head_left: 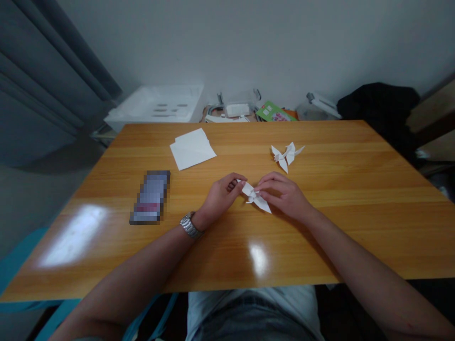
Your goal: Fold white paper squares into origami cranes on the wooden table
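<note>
On the far left, we have a grey-blue curtain hanging beside the wooden table, whose glossy orange-brown top fills most of our view. Past the table's far edge sits a white plastic tray. On the tabletop at left lies a smartphone, its face blurred out, and farther from us, a little to its right, rests a loose stack of white paper sheets.

Our left hand, with a metal-link wristwatch on the wrist, comes in from the near left. Its fingertips pinch one end of a folded white paper crane. Our right hand comes in from the near right and presses its fingers onto the other side of the same crane. Our hands are close together, with the crane between them, just above the middle of the table.

Farther from us and to the right stands a second paper crane, well apart from both hands. Beyond the far edge, a green booklet lies among assorted items, and a dark cloth is heaped at far right.
</note>
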Tool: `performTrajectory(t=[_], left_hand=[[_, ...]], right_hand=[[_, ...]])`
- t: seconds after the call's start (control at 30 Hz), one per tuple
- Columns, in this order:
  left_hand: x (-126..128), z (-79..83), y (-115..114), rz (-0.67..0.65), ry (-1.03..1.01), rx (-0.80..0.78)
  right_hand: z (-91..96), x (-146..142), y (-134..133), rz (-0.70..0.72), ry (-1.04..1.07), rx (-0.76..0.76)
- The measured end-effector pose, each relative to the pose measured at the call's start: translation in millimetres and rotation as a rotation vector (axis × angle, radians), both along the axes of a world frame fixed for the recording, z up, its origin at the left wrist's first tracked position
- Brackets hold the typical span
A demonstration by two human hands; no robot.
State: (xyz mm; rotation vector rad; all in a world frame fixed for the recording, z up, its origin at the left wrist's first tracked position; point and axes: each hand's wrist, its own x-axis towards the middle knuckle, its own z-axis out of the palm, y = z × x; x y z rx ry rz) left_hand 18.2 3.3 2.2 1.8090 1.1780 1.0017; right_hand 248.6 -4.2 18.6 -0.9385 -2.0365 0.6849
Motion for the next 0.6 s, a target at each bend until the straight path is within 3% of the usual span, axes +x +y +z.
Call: performTrajectory(t=[0.13, 0.23, 0.4, 0.6], left_hand=[[-3.2, -1.8, 3.0, 0.012, -0.067, 0.002], [-7.0, -2.4, 6.2, 0.040, -0.054, 0.001], [-9.7, -6.9, 11.3, 0.059, -0.047, -0.014], [-9.9, -9.3, 12.8, 0.056, -0.047, -0.023]], right_hand=[[0.3, 1.9, 1.2, 0.023, 0.021, -0.026], [1.6, 4.2, 1.8, -0.037, 0.031, -0.011], [0.0, 12.5, 6.7, -0.282, 0.064, 0.028], [-5.3, 36.1, 26.2, -0.627, 0.249, 0.113]])
